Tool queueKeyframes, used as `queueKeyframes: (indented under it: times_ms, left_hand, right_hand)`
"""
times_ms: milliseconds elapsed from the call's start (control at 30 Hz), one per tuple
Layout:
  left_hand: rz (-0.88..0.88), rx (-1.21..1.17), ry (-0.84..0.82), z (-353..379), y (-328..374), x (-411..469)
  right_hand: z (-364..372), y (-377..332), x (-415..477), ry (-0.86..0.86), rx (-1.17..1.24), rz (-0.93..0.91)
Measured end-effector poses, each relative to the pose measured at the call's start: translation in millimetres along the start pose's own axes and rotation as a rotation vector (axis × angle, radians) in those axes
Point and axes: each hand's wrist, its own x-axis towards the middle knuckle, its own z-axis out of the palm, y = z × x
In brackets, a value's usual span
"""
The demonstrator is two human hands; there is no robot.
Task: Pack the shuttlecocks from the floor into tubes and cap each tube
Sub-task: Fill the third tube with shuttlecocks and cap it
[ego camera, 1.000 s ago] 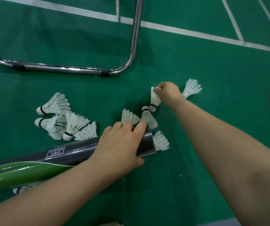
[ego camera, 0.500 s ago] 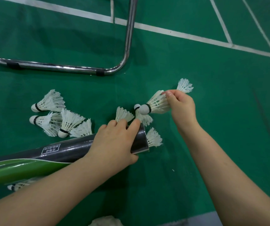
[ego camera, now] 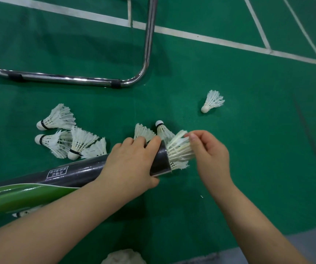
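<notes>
While the left hand point(ego camera: 132, 164) grips the tube point(ego camera: 77, 172), the right hand point(ego camera: 212, 155) pinches a shuttlecock point(ego camera: 180, 151) at its mouth. The cork is hidden inside the tube.

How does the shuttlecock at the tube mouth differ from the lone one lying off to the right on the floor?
The shuttlecock at the tube mouth is pinched at its feathers by the right hand; the lone shuttlecock lies untouched on the floor. The first has its cork hidden inside the tube, which the left hand grips; the lone one's cork shows fully, pointing lower left. Both are white and feathered.
</notes>
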Motion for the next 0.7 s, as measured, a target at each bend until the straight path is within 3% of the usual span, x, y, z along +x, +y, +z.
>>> queueKeyframes:
  times_ms: [200, 333, 533, 700]
  left_hand:
    - [0.016, -0.007, 0.056, -6.4, 0.7, -8.1]
    - [0.012, -0.019, 0.110, -16.3, -2.9, -12.3]
    - [0.014, 0.010, 0.156, -31.4, -12.4, -22.5]
    - [-0.059, -0.055, 0.230, -56.8, -32.0, -32.8]
  right_hand:
    - [5.1, -22.5, -12.4, -0.304, 0.247, 0.256]
    - [2.9, -32.7, -16.2, -0.702, 0.448, 0.241]
    - [3.9, -56.0, 0.5, -1.034, 0.285, 0.178]
    - [26.3, -98.3, 11.9, -1.113, 0.040, 0.068]
